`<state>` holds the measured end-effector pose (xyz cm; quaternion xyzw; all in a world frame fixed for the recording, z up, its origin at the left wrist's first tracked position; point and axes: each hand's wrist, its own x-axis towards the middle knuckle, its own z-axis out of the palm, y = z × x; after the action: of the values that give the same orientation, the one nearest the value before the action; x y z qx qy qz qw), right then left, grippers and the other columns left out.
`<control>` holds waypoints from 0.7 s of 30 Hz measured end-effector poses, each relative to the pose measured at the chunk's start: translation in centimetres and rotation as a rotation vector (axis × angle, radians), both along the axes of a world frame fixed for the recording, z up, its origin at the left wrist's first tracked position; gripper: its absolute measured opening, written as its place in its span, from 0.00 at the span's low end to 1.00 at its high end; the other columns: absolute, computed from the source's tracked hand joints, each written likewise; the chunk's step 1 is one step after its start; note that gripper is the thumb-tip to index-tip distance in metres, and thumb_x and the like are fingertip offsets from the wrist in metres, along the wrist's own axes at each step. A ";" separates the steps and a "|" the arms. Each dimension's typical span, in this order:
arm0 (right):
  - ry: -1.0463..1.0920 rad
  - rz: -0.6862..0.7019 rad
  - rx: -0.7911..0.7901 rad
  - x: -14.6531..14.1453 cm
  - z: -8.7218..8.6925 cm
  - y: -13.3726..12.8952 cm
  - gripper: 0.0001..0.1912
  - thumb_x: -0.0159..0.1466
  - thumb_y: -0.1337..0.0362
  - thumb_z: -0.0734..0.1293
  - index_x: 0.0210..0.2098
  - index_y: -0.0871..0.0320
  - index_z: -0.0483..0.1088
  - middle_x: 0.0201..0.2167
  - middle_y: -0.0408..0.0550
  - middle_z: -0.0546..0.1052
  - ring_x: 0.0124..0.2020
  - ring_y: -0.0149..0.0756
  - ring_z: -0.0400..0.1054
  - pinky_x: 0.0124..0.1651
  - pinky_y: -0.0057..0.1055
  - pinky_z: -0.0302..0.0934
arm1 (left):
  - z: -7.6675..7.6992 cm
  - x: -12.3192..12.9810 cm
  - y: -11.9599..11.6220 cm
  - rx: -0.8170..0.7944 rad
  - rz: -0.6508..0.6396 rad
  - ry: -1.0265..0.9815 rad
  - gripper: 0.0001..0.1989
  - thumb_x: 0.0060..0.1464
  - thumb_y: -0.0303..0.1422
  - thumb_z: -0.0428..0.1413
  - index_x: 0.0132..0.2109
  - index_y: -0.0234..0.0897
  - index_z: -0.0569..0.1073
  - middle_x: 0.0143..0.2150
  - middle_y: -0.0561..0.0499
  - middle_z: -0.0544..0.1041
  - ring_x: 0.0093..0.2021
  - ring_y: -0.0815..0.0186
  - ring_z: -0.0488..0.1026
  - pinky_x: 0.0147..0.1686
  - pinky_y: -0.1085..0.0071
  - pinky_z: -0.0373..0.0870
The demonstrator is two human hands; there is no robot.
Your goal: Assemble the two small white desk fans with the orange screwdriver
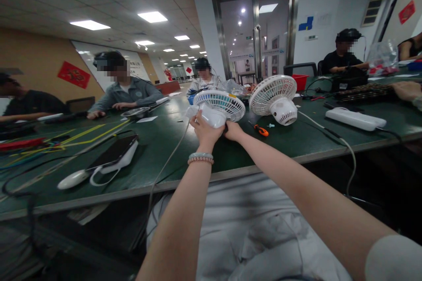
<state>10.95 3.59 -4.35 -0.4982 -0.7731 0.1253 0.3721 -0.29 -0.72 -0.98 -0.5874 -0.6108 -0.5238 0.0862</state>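
A white fan head (233, 107) with a round grille lies on the green table, its grille tilted away from me. My left hand (207, 131) is wrapped round its white motor housing, which looks covered by clear plastic. At the housing's right side is my right hand (233, 131), fingers closed near something dark that is mostly hidden. A second white fan head (273, 94) rests to the right. Between it and my right arm lie an orange-and-black screwdriver (260, 130) and a small pale blue piece (271, 125).
On the left sit a phone on a white power bank (127, 158), a white mouse-like object (73, 179) and coloured wires (82, 135). A white power strip (355, 119) lies right. A pale cable crosses the table edge beside my left arm. Several people sit around.
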 end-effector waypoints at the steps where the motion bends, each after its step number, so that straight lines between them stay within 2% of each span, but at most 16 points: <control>1: 0.003 0.001 -0.004 0.0 0.0 0.0 0.18 0.51 0.65 0.64 0.41 0.62 0.65 0.40 0.58 0.73 0.42 0.48 0.68 0.43 0.38 0.62 | 0.0 -0.1 0.1 -0.003 0.003 -0.004 0.49 0.27 0.38 0.65 0.58 0.41 0.50 0.55 0.41 0.48 0.55 0.47 0.57 0.52 0.51 0.61; 10: 0.002 0.046 -0.017 0.0 0.1 0.1 0.19 0.50 0.64 0.66 0.42 0.60 0.65 0.42 0.55 0.73 0.43 0.46 0.67 0.45 0.37 0.61 | 0.0 -0.5 0.5 -0.038 0.022 -0.071 0.50 0.27 0.38 0.65 0.57 0.43 0.48 0.55 0.41 0.47 0.55 0.48 0.59 0.52 0.52 0.62; 21: -0.081 0.051 0.001 0.2 0.4 -0.3 0.21 0.50 0.68 0.65 0.45 0.59 0.66 0.45 0.51 0.73 0.46 0.41 0.66 0.47 0.31 0.60 | 0.3 -0.7 0.2 -0.131 0.106 -0.055 0.50 0.30 0.42 0.64 0.58 0.41 0.45 0.56 0.41 0.47 0.59 0.50 0.53 0.52 0.57 0.63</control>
<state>11.10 3.30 -3.91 -0.4827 -0.8001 0.1142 0.3373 -0.96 -0.49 -0.73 -0.5441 -0.6760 -0.4935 0.0584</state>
